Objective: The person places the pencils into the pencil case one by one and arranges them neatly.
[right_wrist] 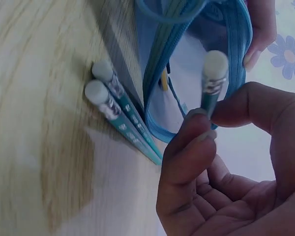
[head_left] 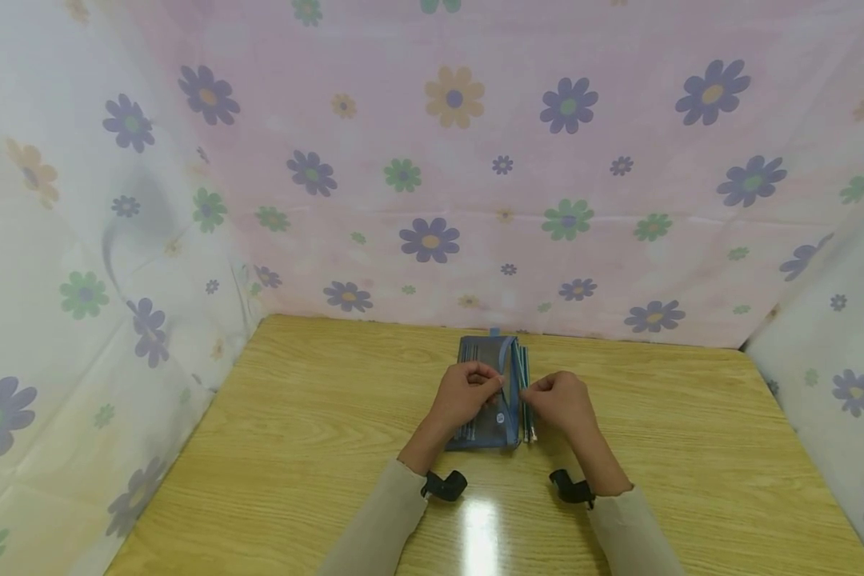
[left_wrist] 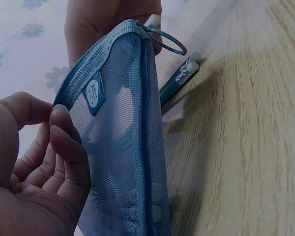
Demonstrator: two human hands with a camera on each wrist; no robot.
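A blue mesh zip pouch lies on the table, its zipped side parted toward the right. My left hand pinches the zipper edge between thumb and forefinger; the left wrist view shows that edge lifted beside a small label. In my right hand a green pencil is pinched, its white eraser end upward, at the pouch's mouth. Its far end is hidden. Two more green pencils with white erasers lie on the table along the pouch's right side. Through the mesh, several thin pencil-like shapes show.
The wood-grain table stretches out on both sides of the pouch. Flower-printed cloth hangs behind and at both sides. A blue ring hangs from the zipper end. Black cameras are strapped on both wrists.
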